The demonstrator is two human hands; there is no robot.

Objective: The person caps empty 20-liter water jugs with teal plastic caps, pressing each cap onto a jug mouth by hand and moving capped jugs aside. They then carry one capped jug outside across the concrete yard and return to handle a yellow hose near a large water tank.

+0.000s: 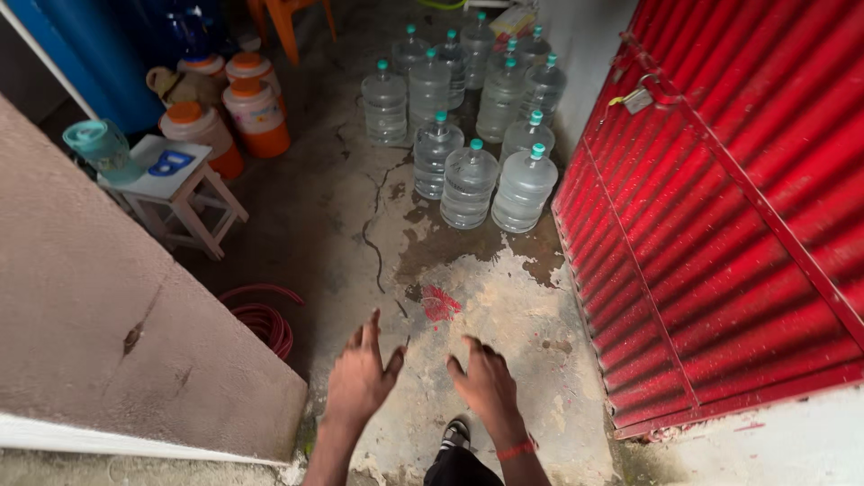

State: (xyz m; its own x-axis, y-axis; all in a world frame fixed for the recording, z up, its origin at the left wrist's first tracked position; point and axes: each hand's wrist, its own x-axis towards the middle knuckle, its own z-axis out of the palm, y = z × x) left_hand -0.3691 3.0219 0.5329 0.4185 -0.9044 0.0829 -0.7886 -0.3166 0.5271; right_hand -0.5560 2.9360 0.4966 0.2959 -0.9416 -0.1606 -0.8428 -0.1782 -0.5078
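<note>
Both arms are reaching forward and down over the cracked floor (pixel 504 306). The left hand (pixel 362 376) is spreading open, holding nothing; the right hand (pixel 487 382) is loosely curled, empty. The bottles (pixel 468 184) are standing well ahead, beside the red door (pixel 738 225).

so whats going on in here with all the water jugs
A person stands on a cracked concrete floor, both hands out in front and empty: left hand, right hand. Ahead sits a cluster of clear water jugs with teal caps, untouched, beside a red corrugated metal door. Orange-lidded coolers and a small stool stand to the left.
</note>
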